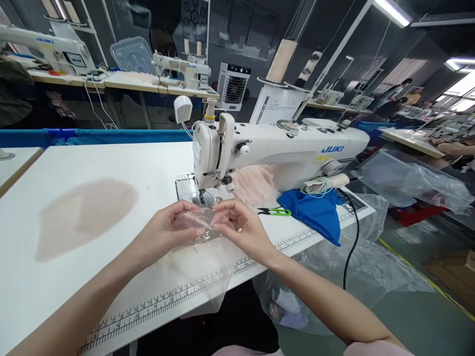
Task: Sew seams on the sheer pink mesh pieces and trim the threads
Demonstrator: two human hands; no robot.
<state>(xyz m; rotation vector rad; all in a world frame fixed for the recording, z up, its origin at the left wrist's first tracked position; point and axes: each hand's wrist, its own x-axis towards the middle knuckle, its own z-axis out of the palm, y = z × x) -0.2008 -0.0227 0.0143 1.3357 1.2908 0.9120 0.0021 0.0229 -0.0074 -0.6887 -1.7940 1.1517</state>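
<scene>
My left hand (171, 228) and my right hand (237, 226) meet just in front of the needle of a white JUKI sewing machine (274, 148). Both pinch a thin, sheer, nearly see-through piece of fabric (202, 232) between thumb and fingers. The sheer piece lies over the table edge and hangs down a little toward me. The fingertips of the two hands almost touch over the fabric, close to the metal needle plate (185, 188).
A sheer beige fabric piece (83, 215) lies on the white table (55, 277) at left. Green thread snips (276, 212), a blue cloth (315, 211) and pink gathered fabric (254, 185) sit right of the needle. A printed ruler (163, 299) runs along the table's front edge. Other sewing stations stand behind.
</scene>
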